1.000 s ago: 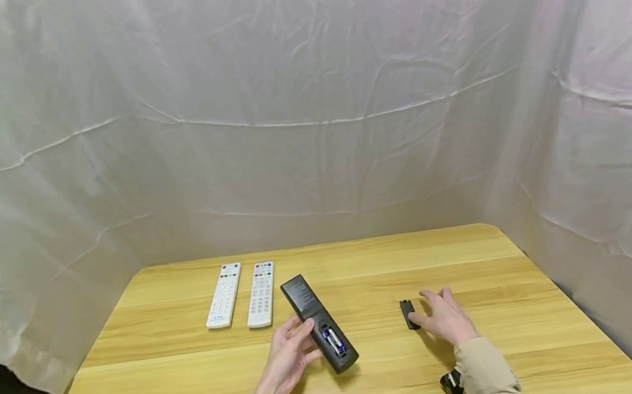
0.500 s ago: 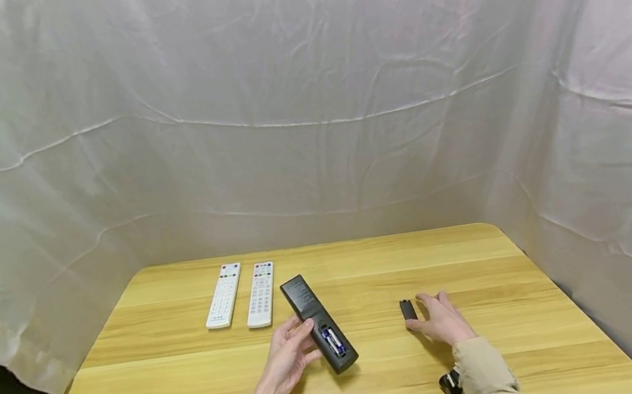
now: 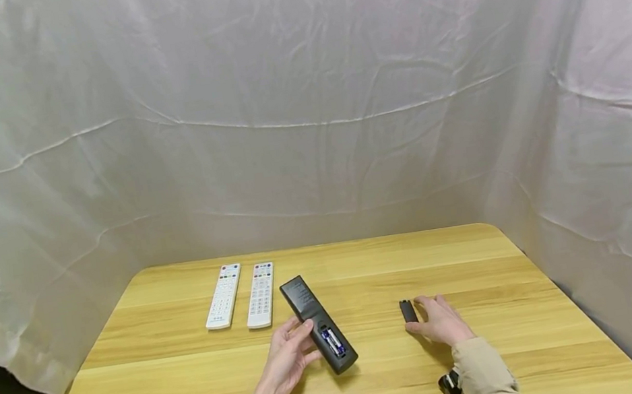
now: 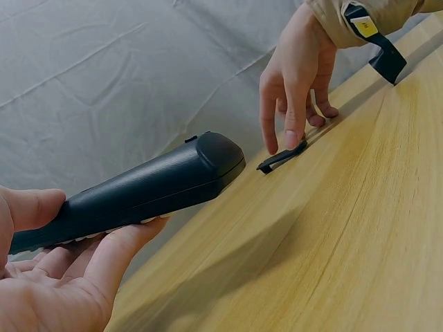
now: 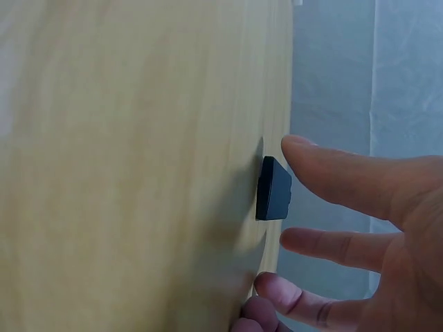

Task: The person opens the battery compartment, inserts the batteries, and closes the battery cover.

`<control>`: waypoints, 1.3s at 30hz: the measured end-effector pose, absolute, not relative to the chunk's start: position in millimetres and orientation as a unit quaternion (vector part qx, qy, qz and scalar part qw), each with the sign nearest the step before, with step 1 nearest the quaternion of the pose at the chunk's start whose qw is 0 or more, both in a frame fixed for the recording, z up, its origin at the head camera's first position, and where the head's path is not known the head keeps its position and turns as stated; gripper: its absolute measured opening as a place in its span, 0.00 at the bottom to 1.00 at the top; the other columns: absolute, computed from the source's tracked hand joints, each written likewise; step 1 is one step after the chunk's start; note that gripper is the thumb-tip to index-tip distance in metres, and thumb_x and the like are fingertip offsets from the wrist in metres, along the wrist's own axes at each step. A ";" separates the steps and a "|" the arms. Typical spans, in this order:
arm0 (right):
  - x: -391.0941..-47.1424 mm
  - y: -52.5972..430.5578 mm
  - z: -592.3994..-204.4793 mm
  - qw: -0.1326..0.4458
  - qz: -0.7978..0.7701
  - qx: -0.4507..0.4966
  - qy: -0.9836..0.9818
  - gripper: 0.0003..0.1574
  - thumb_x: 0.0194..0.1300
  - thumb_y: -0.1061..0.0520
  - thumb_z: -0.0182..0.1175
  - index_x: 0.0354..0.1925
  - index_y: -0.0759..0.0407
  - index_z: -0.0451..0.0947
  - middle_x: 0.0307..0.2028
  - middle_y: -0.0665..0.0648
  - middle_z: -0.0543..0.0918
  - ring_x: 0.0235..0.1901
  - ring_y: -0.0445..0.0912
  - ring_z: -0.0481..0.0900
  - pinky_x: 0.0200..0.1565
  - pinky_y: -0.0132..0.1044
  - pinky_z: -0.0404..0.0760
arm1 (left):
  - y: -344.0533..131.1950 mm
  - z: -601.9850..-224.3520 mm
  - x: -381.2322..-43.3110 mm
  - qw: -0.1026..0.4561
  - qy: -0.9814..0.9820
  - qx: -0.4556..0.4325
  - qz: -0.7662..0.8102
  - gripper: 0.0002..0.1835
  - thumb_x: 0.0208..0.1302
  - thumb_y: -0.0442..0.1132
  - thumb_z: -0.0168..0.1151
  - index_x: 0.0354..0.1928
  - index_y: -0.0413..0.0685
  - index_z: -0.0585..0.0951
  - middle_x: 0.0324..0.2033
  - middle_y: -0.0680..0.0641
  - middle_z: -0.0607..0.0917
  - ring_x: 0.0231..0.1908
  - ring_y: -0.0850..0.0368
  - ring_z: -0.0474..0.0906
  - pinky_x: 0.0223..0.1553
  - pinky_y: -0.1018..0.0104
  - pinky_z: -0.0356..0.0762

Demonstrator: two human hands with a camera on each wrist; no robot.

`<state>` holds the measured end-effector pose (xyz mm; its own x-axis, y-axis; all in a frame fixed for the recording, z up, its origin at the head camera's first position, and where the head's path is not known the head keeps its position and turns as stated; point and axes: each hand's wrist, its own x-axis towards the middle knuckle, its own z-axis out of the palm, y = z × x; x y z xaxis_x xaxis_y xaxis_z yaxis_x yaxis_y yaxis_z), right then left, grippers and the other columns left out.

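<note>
My left hand (image 3: 284,363) grips a black remote control (image 3: 305,299) above the table, thumb across its back and fingers underneath. Its back faces up, and the uncovered battery compartment holds blue-and-white batteries (image 3: 333,342). In the left wrist view the remote (image 4: 149,181) is seen from its rounded end. A small black battery cover (image 3: 408,310) lies on the wood to the right. My right hand (image 3: 444,323) is at that cover, thumb by its near end, other fingers along its right side. The right wrist view shows the cover (image 5: 275,190) between spread thumb and index finger.
Two white remote controls (image 3: 224,297) lie side by side, buttons up, at the left back of the wooden table (image 3: 154,384). Grey-white cloth (image 3: 310,157) hangs behind the table and along both sides. A black camera strap sits on each wrist.
My right thumb has slid off the battery cover's surface to its near edge, and that hand has shifted slightly. The left hand and the black remote control stay in place.
</note>
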<state>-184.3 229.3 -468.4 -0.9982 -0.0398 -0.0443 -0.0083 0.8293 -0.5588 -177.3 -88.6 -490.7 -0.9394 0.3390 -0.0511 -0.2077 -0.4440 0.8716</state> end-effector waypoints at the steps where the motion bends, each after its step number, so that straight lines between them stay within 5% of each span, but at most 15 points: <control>1: -184.0 229.1 -468.1 0.027 -0.292 -0.012 0.956 0.41 0.63 0.53 0.70 0.67 0.71 0.68 0.61 0.77 0.72 0.60 0.70 0.72 0.62 0.68 0.74 | -88.6 -490.6 -177.2 0.161 0.502 0.065 0.847 0.33 0.75 0.35 0.52 0.74 0.30 0.53 0.56 0.40 0.84 0.49 0.53 0.86 0.52 0.56 0.89; 21: -189.0 220.8 -473.2 0.007 -0.259 -0.023 0.966 0.37 0.64 0.56 0.68 0.65 0.72 0.70 0.61 0.76 0.76 0.61 0.70 0.73 0.62 0.65 0.76 | -88.7 -490.8 -177.0 0.160 0.501 0.059 0.849 0.32 0.75 0.35 0.52 0.74 0.29 0.53 0.51 0.46 0.86 0.48 0.54 0.86 0.51 0.57 0.89; 32: -191.5 214.2 -475.2 -0.005 -0.247 -0.030 0.968 0.32 0.64 0.61 0.66 0.63 0.73 0.72 0.50 0.71 0.81 0.46 0.60 0.80 0.45 0.55 0.83 | -88.9 -489.6 -177.0 0.162 0.501 0.060 0.848 0.32 0.76 0.35 0.52 0.74 0.30 0.54 0.53 0.43 0.85 0.49 0.53 0.86 0.52 0.57 0.89; 39: -192.5 212.4 -476.8 0.005 -0.246 -0.029 0.969 0.36 0.66 0.61 0.64 0.68 0.71 0.67 0.56 0.75 0.78 0.52 0.64 0.80 0.49 0.56 0.83 | -88.5 -489.9 -176.7 0.160 0.505 0.057 0.846 0.32 0.75 0.35 0.52 0.74 0.30 0.54 0.54 0.42 0.85 0.49 0.53 0.86 0.52 0.56 0.89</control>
<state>-192.5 212.4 -476.8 -0.9982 -0.0591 0.0046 -0.0542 0.8776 -0.4764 -176.7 -88.5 -489.9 -0.9423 0.3287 -0.0642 -0.2128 -0.4396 0.8726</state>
